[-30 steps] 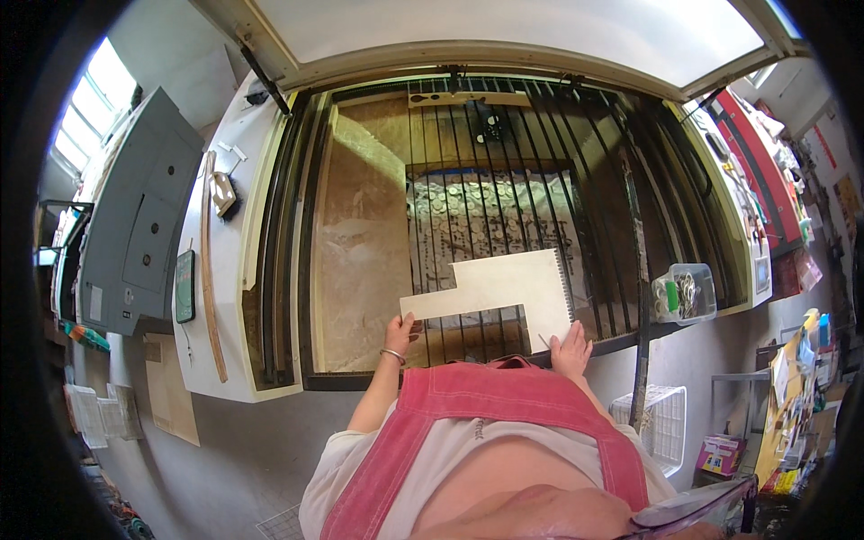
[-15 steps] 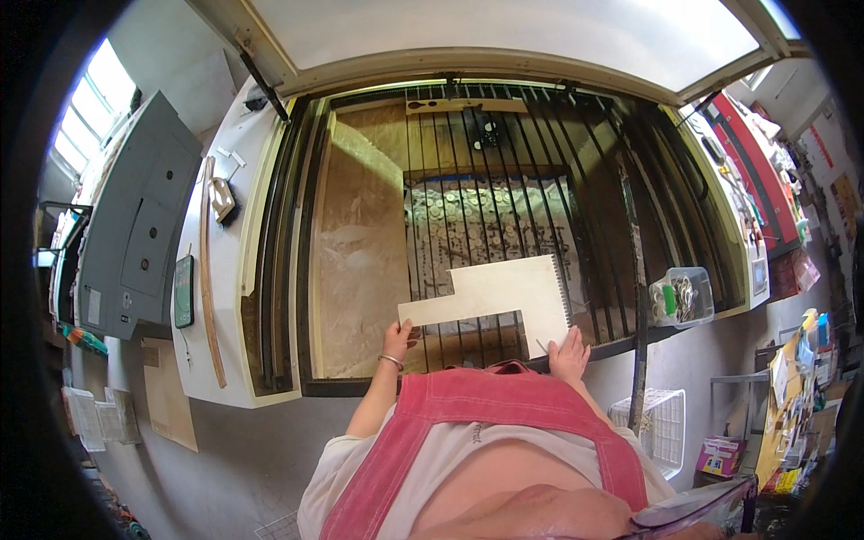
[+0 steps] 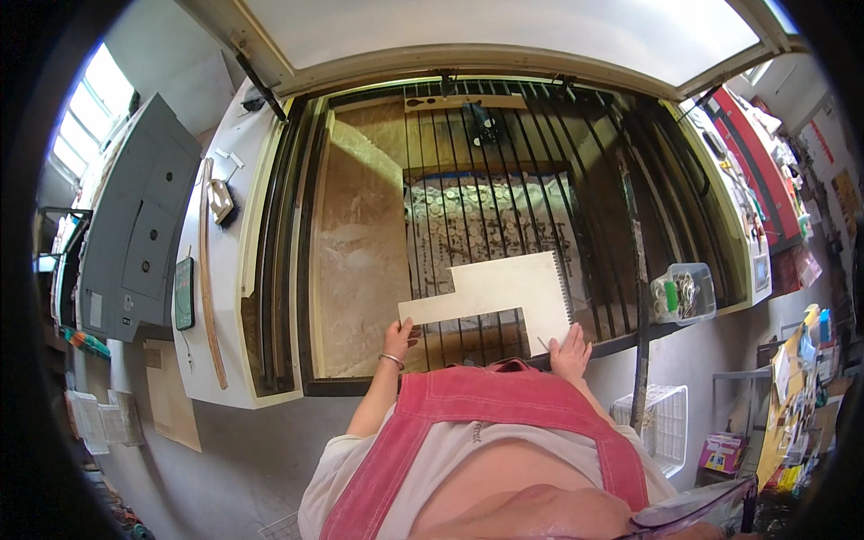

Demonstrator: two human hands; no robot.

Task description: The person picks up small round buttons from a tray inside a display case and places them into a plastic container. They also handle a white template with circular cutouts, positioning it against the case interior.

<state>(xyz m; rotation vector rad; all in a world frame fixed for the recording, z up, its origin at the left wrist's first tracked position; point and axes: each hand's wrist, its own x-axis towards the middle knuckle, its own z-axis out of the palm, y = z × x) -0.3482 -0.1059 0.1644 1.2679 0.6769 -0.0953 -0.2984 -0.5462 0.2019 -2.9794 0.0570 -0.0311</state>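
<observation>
A thin pale sheet (image 3: 490, 283), like plywood or card, lies over the dark slats of a machine bed (image 3: 612, 315) at its near side. Its outline is stepped, with a cut-out at the lower edge and small teeth down the right edge. My left hand (image 3: 399, 340) grips the tip of the sheet's narrow left arm, fingers bent round it. At the lower right corner, my right hand (image 3: 570, 353) holds the edge, its thumb and fingers against the sheet. Beneath the slats, small round pieces (image 3: 486, 198) lie scattered.
Above the bed stands a raised lid (image 3: 504, 76) with a pale window. A clear plastic box (image 3: 691, 292) of ring-like pieces sits at the right front edge. On the left side surface are a long wooden strip (image 3: 207, 270) and a green-screened device (image 3: 184, 292). A white crate (image 3: 661, 423) stands lower right.
</observation>
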